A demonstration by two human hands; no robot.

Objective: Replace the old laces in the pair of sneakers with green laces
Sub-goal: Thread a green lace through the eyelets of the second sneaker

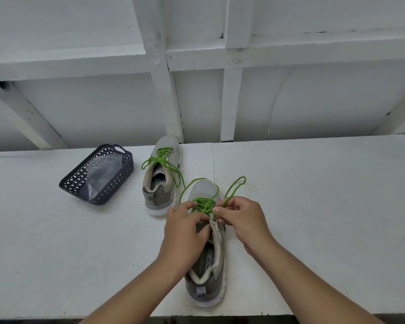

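Two grey sneakers stand on the white table, toes pointing away from me. The far sneaker [160,181] carries a green lace [162,160] tied in a bow. The near sneaker [208,260] has a green lace [205,204] threaded across its upper eyelets, with two loose loops reaching past the toe. My left hand [185,232] pinches the lace at the shoe's left side over the tongue. My right hand [241,220] pinches the other end at the right side. My hands hide the middle eyelets.
A dark perforated plastic basket [124,169] with a clear plastic bag [103,171] inside sits at the left of the table [313,206]. A white wooden framed wall rises just behind the table. The table's front edge runs below the near sneaker's heel.
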